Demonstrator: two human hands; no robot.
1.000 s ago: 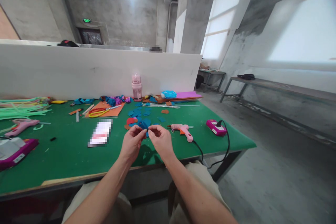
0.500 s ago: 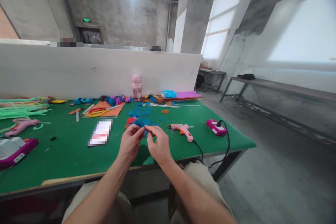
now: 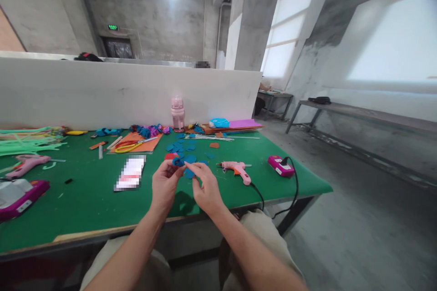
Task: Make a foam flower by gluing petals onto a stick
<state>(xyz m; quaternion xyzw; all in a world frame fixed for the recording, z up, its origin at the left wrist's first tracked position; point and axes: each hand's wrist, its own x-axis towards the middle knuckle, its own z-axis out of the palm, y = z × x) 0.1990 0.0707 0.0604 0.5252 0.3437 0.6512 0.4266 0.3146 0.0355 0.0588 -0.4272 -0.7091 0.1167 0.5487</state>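
Between the fingertips of my left hand (image 3: 164,186) is a small curled blue felt piece (image 3: 177,162), pinched above the table. The thumb and forefinger of my right hand (image 3: 206,187) come together at the piece's right edge, closed on it. Just behind and under my fingers lie blue felt cutouts (image 3: 190,158) and a red felt cutout (image 3: 169,156). A pink glue gun (image 3: 241,170) rests to the right of my right hand, its nozzle pointing left. More blue cutouts (image 3: 175,147) are scattered farther back.
On the green table (image 3: 102,209) are scissors (image 3: 131,146) on an orange sheet, a blurred-out card (image 3: 130,173), a pink bottle (image 3: 178,113) and a purple power strip (image 3: 282,166) with a cable. At left are another glue gun (image 3: 29,163) and green strips (image 3: 30,141). A white partition (image 3: 102,93) stands behind.
Both hands have shifted slightly left. The blue felt piece has turned, now showing a curled, rolled shape at the left fingertips. The glue gun has not moved.
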